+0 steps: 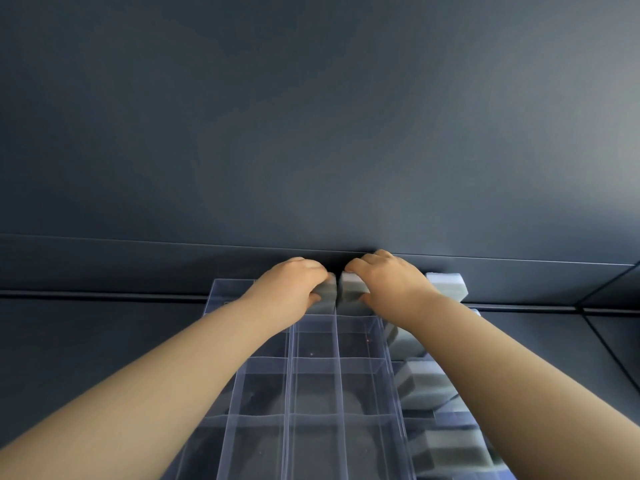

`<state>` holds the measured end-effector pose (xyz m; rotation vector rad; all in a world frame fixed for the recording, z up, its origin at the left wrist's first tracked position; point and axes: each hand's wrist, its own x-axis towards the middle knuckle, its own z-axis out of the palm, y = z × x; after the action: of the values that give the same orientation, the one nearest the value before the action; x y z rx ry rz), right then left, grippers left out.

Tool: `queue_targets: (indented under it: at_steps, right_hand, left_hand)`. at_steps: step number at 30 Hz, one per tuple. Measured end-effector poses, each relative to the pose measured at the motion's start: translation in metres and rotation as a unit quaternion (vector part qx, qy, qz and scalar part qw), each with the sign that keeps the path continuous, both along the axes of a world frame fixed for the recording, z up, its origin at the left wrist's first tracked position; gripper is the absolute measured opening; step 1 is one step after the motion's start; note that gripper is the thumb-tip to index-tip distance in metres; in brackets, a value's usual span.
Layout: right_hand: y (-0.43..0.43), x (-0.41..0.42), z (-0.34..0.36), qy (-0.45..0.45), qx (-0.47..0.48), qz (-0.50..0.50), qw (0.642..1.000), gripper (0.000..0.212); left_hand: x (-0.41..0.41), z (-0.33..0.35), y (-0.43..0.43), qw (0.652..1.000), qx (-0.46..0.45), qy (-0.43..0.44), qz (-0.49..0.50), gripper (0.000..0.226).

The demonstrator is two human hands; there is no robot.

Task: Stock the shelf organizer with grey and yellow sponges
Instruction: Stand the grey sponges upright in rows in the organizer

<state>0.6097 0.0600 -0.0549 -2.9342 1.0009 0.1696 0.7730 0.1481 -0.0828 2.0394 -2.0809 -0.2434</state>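
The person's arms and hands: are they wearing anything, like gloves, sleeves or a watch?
Nothing shows. The left hand and right hand are ungloved, with no rings that can be made out. The left forearm and right forearm are bare as far as the picture reaches: no sleeve, watch or bracelet in view.

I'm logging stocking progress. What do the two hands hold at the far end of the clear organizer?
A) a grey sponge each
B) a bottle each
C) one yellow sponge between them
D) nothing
A: the left hand grips a first grey sponge and the right hand a second grey sponge, side by side over the far row of the organizer.
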Motion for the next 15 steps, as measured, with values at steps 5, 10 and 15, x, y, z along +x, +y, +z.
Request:
queue_targets:
  at_steps: [5, 10, 15]
  right_hand:
    - [-0.0002, 0.0006, 0.0016, 0.005, 0.02, -0.013, 1.0, 0.045]
    - [0.0044, 0.0006, -0.0013, 0.017, 0.016, -0.016, 1.0, 0.041]
    - [0.0062, 0.0, -0.0038, 0.01, 0.002, -0.013, 1.0, 0.041]
  left_hand:
    - [0.0006, 0.0016, 0.0033, 1.0, 0.0, 0.021, 0.009, 0.03]
    - [-0.0004, 0.0065, 0.0029, 0.999, -0.009, 0.042, 0.012, 0.028]
    - [-0.0008, 0.0059, 0.0014, 0.999, 0.005, 0.042, 0.014, 0.029]
